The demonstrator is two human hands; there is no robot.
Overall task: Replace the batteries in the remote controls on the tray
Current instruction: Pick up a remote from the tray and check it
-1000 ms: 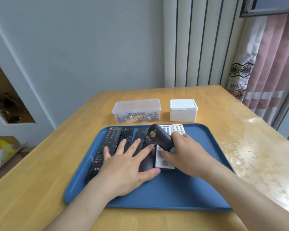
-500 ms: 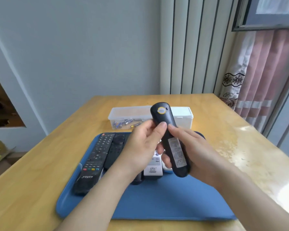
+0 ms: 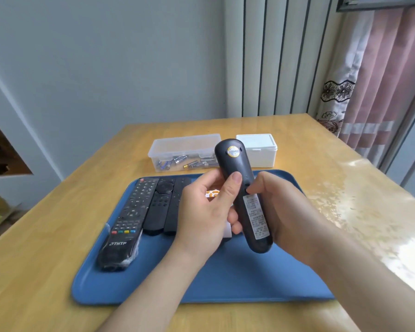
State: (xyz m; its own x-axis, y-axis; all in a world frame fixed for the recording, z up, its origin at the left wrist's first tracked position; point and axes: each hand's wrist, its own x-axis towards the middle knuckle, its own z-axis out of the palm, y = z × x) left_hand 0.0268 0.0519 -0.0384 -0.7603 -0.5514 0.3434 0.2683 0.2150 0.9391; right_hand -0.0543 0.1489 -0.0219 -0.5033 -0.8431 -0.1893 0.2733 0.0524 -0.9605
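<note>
My left grip [image 3: 203, 212] and right grip [image 3: 284, 212] both clasp the black remote [image 3: 234, 162], back side up, above the blue tray [image 3: 237, 279] on the desk [image 3: 46, 236].

You're in a lived-in home room: your wooden desk [image 3: 58, 236] sits by a plain pale wall [image 3: 106, 68], a pink curtain [image 3: 381, 80] with a flower-patterned lace edge [image 3: 337, 91] hangs under a window frame [image 3: 374, 2] at your right, and a cardboard box [image 3: 0, 207] lies low at your left
</note>
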